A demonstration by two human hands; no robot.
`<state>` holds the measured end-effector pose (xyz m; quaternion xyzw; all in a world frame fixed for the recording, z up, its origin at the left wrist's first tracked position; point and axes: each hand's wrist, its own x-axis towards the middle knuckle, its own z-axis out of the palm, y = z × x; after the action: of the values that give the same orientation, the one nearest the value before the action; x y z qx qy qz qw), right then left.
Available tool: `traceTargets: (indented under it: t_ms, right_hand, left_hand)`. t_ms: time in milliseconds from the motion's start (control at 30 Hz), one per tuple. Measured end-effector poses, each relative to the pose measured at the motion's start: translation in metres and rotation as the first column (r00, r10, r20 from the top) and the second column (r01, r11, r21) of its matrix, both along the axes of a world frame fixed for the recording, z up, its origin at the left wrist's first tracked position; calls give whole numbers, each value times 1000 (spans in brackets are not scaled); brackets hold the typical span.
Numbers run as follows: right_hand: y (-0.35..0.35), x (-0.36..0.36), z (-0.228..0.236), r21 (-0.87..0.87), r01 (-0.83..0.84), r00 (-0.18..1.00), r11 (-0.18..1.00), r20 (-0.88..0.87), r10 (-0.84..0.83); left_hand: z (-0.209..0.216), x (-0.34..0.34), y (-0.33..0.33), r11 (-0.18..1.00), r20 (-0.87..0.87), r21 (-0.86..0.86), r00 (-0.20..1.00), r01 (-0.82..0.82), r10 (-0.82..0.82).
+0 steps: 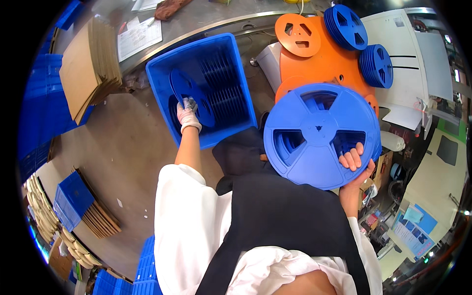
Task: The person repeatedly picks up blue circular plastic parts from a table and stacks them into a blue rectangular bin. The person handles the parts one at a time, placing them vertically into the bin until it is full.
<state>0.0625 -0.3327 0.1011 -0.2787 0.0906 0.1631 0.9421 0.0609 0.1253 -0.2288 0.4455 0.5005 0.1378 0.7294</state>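
A blue plastic bin [182, 59] stands on the floor ahead of me, with rows of blue reels [226, 101] on edge along its right side. My left hand [189, 115], in a whitish glove, reaches inside and is closed on the edge of a tilted blue reel [205, 105]. At my right front, a stack of large blue reels [314, 110] faces up toward me. My bare right hand [353, 161] grips this stack, its fingers curled through a cut-out window and the palm under the rim.
Beyond the stack is an orange round plate [319, 61] bearing an orange reel [297, 34] and blue reel stacks [345, 27]. A metal-edged table [206, 19] runs along the far side. Cardboard sheets [86, 69] and blue crates [42, 98] stand at left; a pale machine [432, 182] is at right.
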Motion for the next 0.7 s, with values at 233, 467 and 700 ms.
traceTargets:
  t_ms: [233,467,700]
  right_hand:
    - [-6,-13,5,-79,153,988,985,-22,-155]
    - [-6,-16,5,-84,160,987,984,4,-160]
    - [-8,-5,8,-10,11,996,1000,87,-10]
  left_hand:
    - [-19,34,-3,995,16,-34,995,96,-96]
    - [-31,46,-6,778,-419,87,731,622,-538]
    - [58,39,-86,412,-240,629,669,659,-703]
